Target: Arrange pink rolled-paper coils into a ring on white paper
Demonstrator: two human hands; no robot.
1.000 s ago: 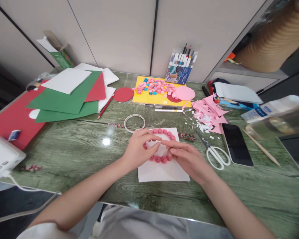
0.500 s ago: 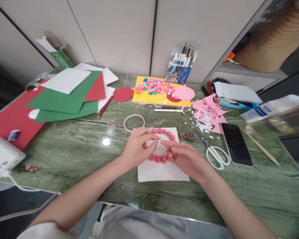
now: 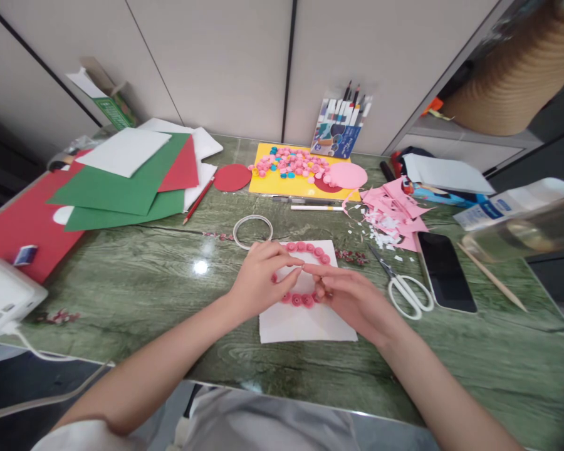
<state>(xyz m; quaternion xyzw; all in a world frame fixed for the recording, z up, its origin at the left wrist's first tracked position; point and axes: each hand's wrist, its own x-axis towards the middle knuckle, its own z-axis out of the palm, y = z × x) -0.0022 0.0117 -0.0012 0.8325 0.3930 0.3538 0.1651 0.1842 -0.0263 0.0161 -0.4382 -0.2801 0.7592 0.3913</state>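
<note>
Both hands hover over a white sheet that bears pink paper coils set in a ring. My left hand comes in from the left, thumb and index fingertips nearly together in a pinch. Whatever lies between them is too small to make out. From the right, my right hand touches its outstretched index finger to those left fingertips. Its thumb and other fingers curl in near the ring's right side, hiding that part; what they hold, if anything, is unclear.
A roll of tape lies beyond my left hand. White-handled scissors and a phone are at the right. Behind sit loose coils on a yellow sheet, pink scraps and a marker pack. Coloured sheets lie left.
The fingertips of both hands have drawn slightly closer together over the ring. Everything else on the table stays where it was.
</note>
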